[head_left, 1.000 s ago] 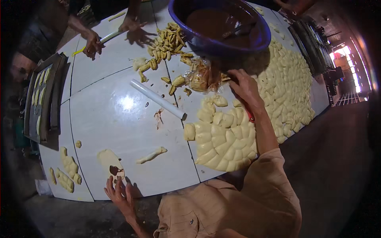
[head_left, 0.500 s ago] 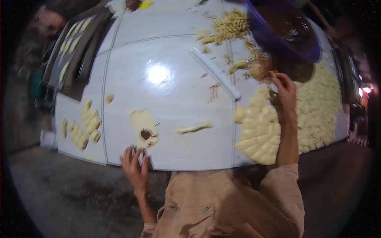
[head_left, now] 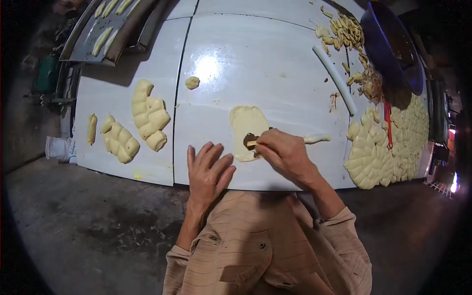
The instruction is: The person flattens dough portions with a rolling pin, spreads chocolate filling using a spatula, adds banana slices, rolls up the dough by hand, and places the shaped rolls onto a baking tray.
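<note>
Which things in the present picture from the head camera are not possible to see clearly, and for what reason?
All in the head view:
Yellow piece: its gripped end is covered by the right hand.
Dough roll: its left end is hidden behind the same hand.
Tray: its far end is cut off by the top edge.
Plastic bag: its contents are too small to tell.

Paste [head_left: 249, 138] on dough sheet [head_left: 247, 121], dough roll [head_left: 318, 138] right

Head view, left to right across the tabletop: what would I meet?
Thin dough stick, smaller dough cluster, larger dough cluster, left hand, flattened dough sheet, right hand, white rod, purple basin.
</note>
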Demonstrator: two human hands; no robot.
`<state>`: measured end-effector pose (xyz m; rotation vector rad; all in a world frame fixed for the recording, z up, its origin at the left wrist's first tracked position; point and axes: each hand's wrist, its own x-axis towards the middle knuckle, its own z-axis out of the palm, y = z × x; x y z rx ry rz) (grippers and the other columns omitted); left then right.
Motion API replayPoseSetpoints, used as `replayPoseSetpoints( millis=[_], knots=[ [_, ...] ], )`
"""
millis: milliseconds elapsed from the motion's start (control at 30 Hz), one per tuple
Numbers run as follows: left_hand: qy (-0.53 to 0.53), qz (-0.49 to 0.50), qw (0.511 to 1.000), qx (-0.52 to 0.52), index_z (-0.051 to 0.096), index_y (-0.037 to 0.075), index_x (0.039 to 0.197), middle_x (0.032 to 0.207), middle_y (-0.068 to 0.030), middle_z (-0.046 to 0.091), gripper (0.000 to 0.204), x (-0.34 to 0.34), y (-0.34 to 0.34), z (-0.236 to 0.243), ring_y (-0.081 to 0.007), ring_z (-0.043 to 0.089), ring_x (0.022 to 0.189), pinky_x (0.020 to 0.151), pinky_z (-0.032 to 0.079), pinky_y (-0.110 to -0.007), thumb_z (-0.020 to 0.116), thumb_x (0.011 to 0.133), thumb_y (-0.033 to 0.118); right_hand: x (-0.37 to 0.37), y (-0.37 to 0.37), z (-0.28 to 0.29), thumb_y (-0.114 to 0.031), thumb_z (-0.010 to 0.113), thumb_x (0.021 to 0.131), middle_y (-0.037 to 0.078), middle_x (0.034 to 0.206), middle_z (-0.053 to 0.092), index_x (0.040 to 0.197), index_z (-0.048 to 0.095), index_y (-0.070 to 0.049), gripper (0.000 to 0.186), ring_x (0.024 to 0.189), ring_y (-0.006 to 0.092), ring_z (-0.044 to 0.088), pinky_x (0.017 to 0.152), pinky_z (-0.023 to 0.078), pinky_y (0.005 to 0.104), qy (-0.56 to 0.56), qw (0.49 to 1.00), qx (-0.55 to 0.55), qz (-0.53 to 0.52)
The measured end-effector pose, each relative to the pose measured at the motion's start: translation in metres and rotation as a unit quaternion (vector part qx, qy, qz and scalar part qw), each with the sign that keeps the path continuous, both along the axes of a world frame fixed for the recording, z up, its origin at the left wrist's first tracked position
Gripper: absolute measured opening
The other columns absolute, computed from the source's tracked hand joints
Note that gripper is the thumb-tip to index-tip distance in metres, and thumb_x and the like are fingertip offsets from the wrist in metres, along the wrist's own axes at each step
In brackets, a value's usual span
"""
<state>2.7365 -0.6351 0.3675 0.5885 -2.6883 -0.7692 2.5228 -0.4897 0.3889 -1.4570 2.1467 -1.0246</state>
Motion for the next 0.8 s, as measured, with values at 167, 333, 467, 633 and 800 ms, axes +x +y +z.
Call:
replayPoseSetpoints(
  millis=[167, 333, 467, 633, 800],
  knots=[
    [0.018, -0.078, 0.997, 0.016, 0.073, 0.015, 0.109, 0.131, -0.0078, 0.061, 0.030, -0.012, -0.014, 0.001, -0.0341, 0.053, 0.130, 0.114, 0.025, -0.067, 0.080, 0.082, 0.024, 0.013, -0.003, -0.008, -0.016, 0.076, 0.087, 0.006, 0.097, 0.068, 0.104, 0.075, -0.012, 0.017, 0.074, 0.0203, 0.069, 0.061, 0.055, 0.0332, 0.041, 0.999, 0.035, 0.001],
    [0.034, -0.113, 0.993, -0.006, 0.072, 0.017, 0.107, 0.129, -0.0066, 0.062, 0.024, -0.017, -0.016, -0.005, -0.0293, 0.053, 0.130, 0.115, 0.027, -0.067, 0.078, 0.085, 0.027, 0.014, 0.003, -0.002, -0.016, 0.077, 0.087, 0.006, 0.097, 0.069, 0.105, 0.074, -0.011, 0.020, 0.072, 0.0217, 0.069, 0.060, 0.055, 0.0335, 0.069, 0.998, 0.006, 0.008],
    [0.032, -0.132, 0.991, -0.004, 0.074, 0.018, 0.105, 0.129, -0.0065, 0.063, 0.023, -0.025, -0.018, -0.006, -0.0289, 0.053, 0.130, 0.115, 0.027, -0.066, 0.079, 0.085, 0.028, 0.015, 0.019, 0.003, -0.019, 0.078, 0.086, 0.006, 0.098, 0.068, 0.104, 0.074, -0.011, 0.020, 0.076, 0.0226, 0.069, 0.061, 0.054, 0.0340, 0.051, 0.999, 0.012, -0.016],
    [0.026, -0.146, 0.989, -0.027, 0.074, 0.016, 0.096, 0.129, -0.0070, 0.064, 0.016, -0.033, -0.016, -0.009, -0.0300, 0.053, 0.131, 0.115, 0.027, -0.066, 0.079, 0.084, 0.025, 0.015, 0.023, -0.010, -0.021, 0.075, 0.089, 0.006, 0.101, 0.067, 0.102, 0.072, -0.008, 0.018, 0.082, 0.0224, 0.068, 0.067, 0.055, 0.0354, 0.102, 0.993, 0.034, 0.042],
    [0.045, -0.106, 0.991, 0.068, 0.073, 0.010, 0.096, 0.129, -0.0087, 0.064, 0.015, -0.036, -0.020, -0.004, -0.0338, 0.052, 0.132, 0.115, 0.027, -0.064, 0.076, 0.087, 0.021, 0.003, 0.019, -0.004, -0.012, 0.070, 0.093, 0.011, 0.096, 0.069, 0.100, 0.068, -0.004, 0.011, 0.073, 0.0262, 0.066, 0.064, 0.053, 0.0354, -0.101, 0.994, 0.023, -0.027]
  ],
)
